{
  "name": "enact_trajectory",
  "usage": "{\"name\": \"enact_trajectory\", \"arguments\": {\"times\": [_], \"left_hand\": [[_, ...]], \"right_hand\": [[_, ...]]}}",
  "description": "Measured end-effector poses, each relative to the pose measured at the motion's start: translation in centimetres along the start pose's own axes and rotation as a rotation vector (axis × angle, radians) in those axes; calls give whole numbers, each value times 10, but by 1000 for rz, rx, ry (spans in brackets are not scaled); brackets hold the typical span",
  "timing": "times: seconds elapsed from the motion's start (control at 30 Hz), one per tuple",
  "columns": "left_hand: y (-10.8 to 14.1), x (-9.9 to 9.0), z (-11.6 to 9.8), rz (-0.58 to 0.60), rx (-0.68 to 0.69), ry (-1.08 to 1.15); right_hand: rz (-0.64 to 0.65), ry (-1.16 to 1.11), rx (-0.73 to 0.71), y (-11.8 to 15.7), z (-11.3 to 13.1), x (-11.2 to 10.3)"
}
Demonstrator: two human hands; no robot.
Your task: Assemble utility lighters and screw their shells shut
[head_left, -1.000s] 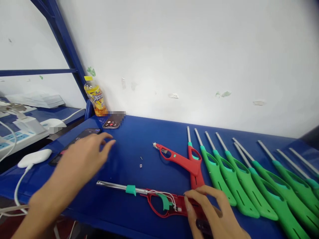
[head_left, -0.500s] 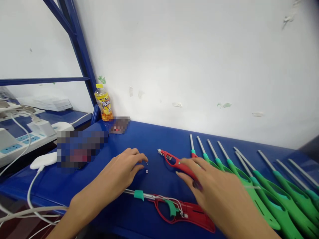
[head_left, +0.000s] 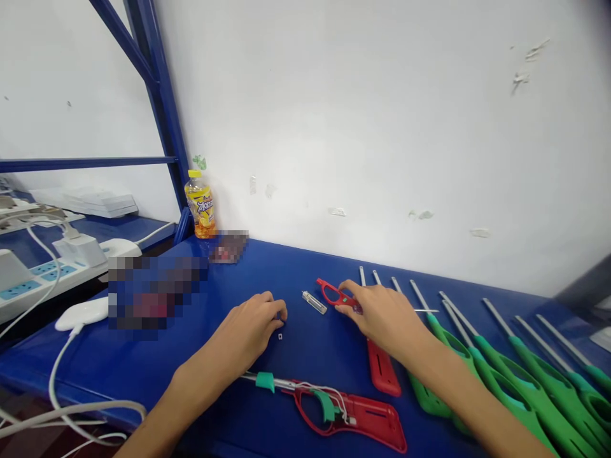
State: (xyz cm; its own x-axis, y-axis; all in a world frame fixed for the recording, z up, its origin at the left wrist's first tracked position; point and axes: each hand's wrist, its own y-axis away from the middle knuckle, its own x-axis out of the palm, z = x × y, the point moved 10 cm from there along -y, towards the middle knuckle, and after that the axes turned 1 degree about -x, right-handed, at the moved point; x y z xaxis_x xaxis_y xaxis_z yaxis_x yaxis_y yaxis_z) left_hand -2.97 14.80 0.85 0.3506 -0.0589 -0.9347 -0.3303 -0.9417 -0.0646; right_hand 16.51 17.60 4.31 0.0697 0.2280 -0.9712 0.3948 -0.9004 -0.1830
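My right hand (head_left: 382, 308) pinches a red lighter shell (head_left: 329, 294) by its loop-shaped trigger guard, above the blue table. A thin metal shaft (head_left: 426, 310) sticks out behind that hand; its other end is hidden. Just left of the shell lies a small clear part with metal inside (head_left: 314, 303). My left hand (head_left: 252, 324) is closed, thumb and forefinger together, beside a tiny white piece (head_left: 280, 336); whatever it pinches is hidden. Nearer me, an opened red gas lighter (head_left: 353, 416) shows its wires and green trigger (head_left: 325, 406). Another red handle (head_left: 384, 369) lies below my right hand.
Several green long-nosed lighters (head_left: 506, 381) lie in a row on the right. At the back left stand a yellow-capped drink bottle (head_left: 201, 207) and a blurred-out object (head_left: 230, 247). A white power strip (head_left: 52, 270) and cables (head_left: 60, 369) are at left. A white wall (head_left: 334, 127) rises behind.
The clear part, earlier inside the red shell, now lies on the table. My right hand has moved back and turned with the shell. My left hand's fingertips have come closer together.
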Motion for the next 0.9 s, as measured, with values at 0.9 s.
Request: {"name": "enact_trajectory", "arguments": {"times": [0.9], "left_hand": [[0, -34, -11, -228, 2, 350]], "right_hand": [[1, -178, -81, 6, 49, -8]]}}
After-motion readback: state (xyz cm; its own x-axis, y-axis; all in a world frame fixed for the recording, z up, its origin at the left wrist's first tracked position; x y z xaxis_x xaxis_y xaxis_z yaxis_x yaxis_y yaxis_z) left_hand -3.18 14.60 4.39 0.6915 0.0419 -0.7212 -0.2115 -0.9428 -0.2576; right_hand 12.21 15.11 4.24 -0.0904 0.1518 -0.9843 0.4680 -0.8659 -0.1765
